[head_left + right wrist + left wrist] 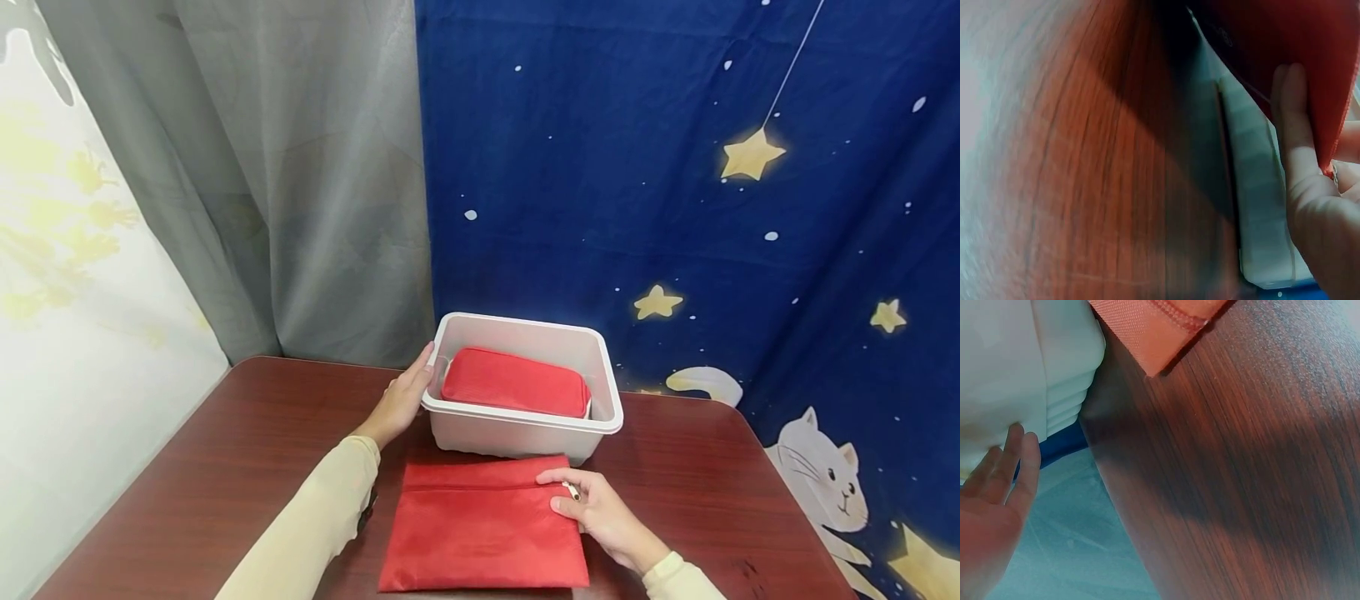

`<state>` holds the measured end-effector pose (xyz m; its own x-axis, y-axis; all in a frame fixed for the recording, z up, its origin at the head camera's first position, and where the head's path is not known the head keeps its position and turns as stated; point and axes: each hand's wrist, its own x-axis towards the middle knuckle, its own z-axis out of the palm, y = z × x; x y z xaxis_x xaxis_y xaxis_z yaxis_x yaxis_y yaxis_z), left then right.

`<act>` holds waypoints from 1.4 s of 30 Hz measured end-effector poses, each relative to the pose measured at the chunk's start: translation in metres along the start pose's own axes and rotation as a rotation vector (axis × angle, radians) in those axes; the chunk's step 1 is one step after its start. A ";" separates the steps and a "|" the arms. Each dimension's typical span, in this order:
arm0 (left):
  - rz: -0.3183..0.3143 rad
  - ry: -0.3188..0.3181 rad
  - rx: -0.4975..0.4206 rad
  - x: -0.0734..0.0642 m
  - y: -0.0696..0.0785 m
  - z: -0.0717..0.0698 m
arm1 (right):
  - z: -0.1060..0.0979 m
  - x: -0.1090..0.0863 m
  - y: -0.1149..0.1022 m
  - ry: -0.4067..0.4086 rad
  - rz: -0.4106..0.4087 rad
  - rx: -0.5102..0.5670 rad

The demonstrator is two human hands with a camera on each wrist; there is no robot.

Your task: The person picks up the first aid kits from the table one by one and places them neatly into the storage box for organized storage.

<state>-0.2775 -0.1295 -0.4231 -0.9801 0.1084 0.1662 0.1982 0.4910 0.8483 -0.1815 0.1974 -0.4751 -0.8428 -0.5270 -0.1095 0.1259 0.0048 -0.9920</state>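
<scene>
A white plastic bin (510, 429) stands at the back of the table, a red case (517, 383) with rounded corners lying in it. My left hand (397, 404) rests against the bin's left side. In the left wrist view its straight fingers (1009, 462) touch the outer wall. In front of the bin is a flat red zip pouch (483, 533), its zip running across near the far edge. My right hand (603, 517) pinches its right edge by the gold-coloured zip pull (573, 492). The right wrist view shows fingers (1294, 119) under the pouch, which is lifted there.
The dark red-brown wooden table (225, 467) has its far edge against a grey curtain (337, 183) and a blue curtain (600, 167) with stars. Something white shows beside the case inside the bin.
</scene>
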 end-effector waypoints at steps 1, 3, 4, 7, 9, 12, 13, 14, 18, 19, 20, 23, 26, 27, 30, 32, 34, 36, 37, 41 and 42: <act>0.005 0.001 0.002 0.000 0.000 0.000 | 0.000 0.000 -0.001 -0.005 -0.007 0.012; 0.012 0.004 0.004 0.000 -0.001 0.000 | 0.001 -0.001 -0.002 -0.014 -0.013 0.032; 0.014 0.004 0.004 0.000 -0.001 0.000 | 0.002 -0.001 -0.002 -0.020 -0.009 0.047; 0.012 -0.007 -0.006 0.000 -0.001 0.000 | 0.004 -0.003 -0.001 -0.045 0.017 0.092; 0.011 -0.007 -0.007 0.000 -0.002 0.000 | 0.004 -0.004 0.000 -0.076 0.030 0.122; 0.011 -0.001 -0.003 0.001 -0.002 0.001 | 0.005 -0.005 0.001 -0.117 0.031 0.149; 0.011 0.000 -0.002 0.001 -0.002 0.001 | 0.006 -0.005 0.002 -0.127 0.027 0.154; 0.011 0.001 0.000 0.001 -0.002 0.001 | 0.006 -0.005 0.002 -0.135 0.023 0.159; 0.008 -0.004 -0.003 0.001 -0.002 0.001 | 0.006 -0.004 0.003 -0.153 0.008 0.192; 0.008 -0.005 -0.006 0.001 -0.002 0.002 | 0.006 -0.004 0.004 -0.156 0.004 0.197; 0.007 -0.006 -0.010 0.001 -0.002 0.002 | 0.006 -0.004 0.004 -0.158 0.000 0.200; 0.004 -0.006 -0.010 0.001 -0.003 0.001 | 0.007 -0.003 0.004 -0.144 -0.016 0.189; 0.003 -0.007 0.003 0.002 -0.002 0.001 | 0.007 -0.003 0.002 -0.115 -0.024 0.178; 0.002 -0.006 0.010 0.002 -0.002 0.001 | 0.007 -0.004 0.001 -0.107 -0.026 0.182; 0.005 0.000 0.028 0.002 -0.001 0.000 | 0.007 -0.008 -0.004 -0.106 -0.032 0.205; 0.005 0.000 0.032 0.001 -0.001 0.000 | 0.007 -0.011 -0.007 -0.113 -0.038 0.221; 0.003 -0.001 0.036 0.001 0.000 0.000 | 0.007 -0.014 -0.010 -0.122 -0.064 0.220; 0.001 -0.006 0.032 0.001 0.000 0.000 | 0.008 -0.017 -0.013 -0.130 -0.092 0.220; 0.000 -0.008 0.030 0.001 0.000 0.000 | 0.009 -0.018 -0.014 -0.134 -0.108 0.219; 0.001 -0.009 0.024 0.001 -0.001 0.000 | 0.010 -0.023 -0.020 -0.156 -0.144 0.228; 0.000 -0.010 0.021 0.001 -0.002 0.000 | 0.010 -0.024 -0.022 -0.164 -0.150 0.231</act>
<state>-0.2792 -0.1301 -0.4244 -0.9800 0.1169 0.1612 0.1984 0.5087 0.8378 -0.1586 0.2011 -0.4503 -0.7675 -0.6375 0.0670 0.1379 -0.2663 -0.9540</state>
